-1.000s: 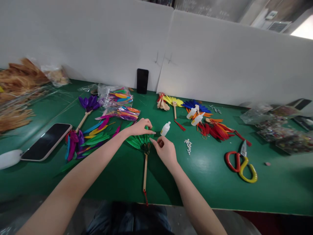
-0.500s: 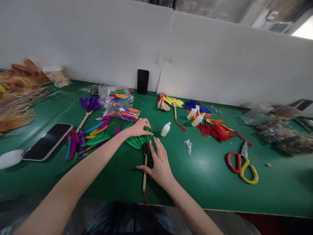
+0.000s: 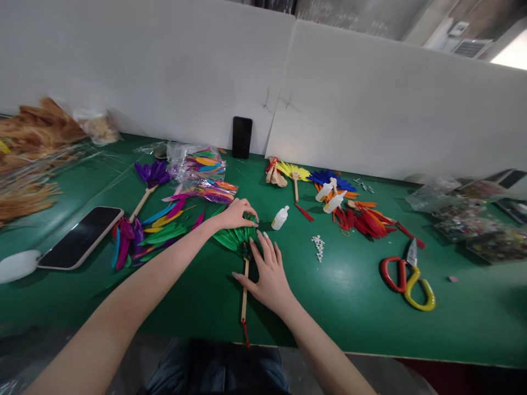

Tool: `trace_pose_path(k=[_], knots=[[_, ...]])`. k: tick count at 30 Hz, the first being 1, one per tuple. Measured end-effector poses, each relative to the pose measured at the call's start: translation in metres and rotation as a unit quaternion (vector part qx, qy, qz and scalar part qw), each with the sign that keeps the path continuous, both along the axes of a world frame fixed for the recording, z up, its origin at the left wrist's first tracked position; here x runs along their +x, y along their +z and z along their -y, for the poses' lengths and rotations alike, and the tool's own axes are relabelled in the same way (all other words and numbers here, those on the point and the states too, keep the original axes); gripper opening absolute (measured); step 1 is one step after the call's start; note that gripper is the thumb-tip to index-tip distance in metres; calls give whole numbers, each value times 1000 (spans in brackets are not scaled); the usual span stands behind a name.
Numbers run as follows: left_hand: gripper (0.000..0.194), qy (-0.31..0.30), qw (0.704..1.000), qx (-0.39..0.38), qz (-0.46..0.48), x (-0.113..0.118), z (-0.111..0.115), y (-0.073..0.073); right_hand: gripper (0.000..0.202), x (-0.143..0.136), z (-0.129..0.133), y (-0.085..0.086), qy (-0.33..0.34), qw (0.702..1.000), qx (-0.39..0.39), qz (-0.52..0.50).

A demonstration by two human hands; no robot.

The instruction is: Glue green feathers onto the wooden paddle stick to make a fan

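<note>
A green feather fan (image 3: 231, 239) with a pale wooden handle (image 3: 245, 293) and a red cord lies on the table in front of me. My left hand (image 3: 236, 214) reaches over its top, fingers curled and pinched at the upper right feathers; the fingertips partly hide what they grip. My right hand (image 3: 268, 274) rests along the fan's right side with fingers spread, the thumb across the handle and the fingertips by the feather bases. Just beyond the right hand stands a small white glue bottle (image 3: 280, 218).
Loose coloured feathers (image 3: 164, 233), a purple fan (image 3: 151, 174) and a phone (image 3: 81, 238) lie left. White beads (image 3: 318, 248), scissors (image 3: 407, 277) and red feathers (image 3: 368, 220) are right. A yellow fan (image 3: 293, 171) and another phone (image 3: 242, 137) are at the back, before a white partition (image 3: 164, 71).
My right fingers have shifted slightly at the feather bases. The left hand stays pinched at the fan's top, and the view has moved a little.
</note>
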State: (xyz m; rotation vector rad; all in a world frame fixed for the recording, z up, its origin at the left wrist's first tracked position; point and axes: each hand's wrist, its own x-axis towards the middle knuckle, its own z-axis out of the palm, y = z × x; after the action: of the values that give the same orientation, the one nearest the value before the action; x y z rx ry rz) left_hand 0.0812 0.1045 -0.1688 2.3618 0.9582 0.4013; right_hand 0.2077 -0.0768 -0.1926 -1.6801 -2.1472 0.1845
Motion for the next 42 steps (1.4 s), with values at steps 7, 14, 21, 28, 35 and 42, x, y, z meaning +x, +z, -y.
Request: trace_pose_path(k=[7,14,21,28,35,42], knots=[[23,94,993,55,55,-8,-5,12,75,0,0,2,1,1000,-2,4],[24,70,992,106,-6,-15,-3,13,77,-1,0,0,-1,1000,5,5],[26,21,994,97,-35,-2,-6,1,77,0,0,-2,-4,1000,8,5],[30,16,996,76,-40,1,-10,0,77,0,1,-1,-4,1000,-2,1],[30,14,998,57,-24,5,-11,-4,80,0,0,-2,0,1000,-7,-2],[30,23,998,57,-12,8,-12,-8,82,0,0,-2,0,1000,-6,4]])
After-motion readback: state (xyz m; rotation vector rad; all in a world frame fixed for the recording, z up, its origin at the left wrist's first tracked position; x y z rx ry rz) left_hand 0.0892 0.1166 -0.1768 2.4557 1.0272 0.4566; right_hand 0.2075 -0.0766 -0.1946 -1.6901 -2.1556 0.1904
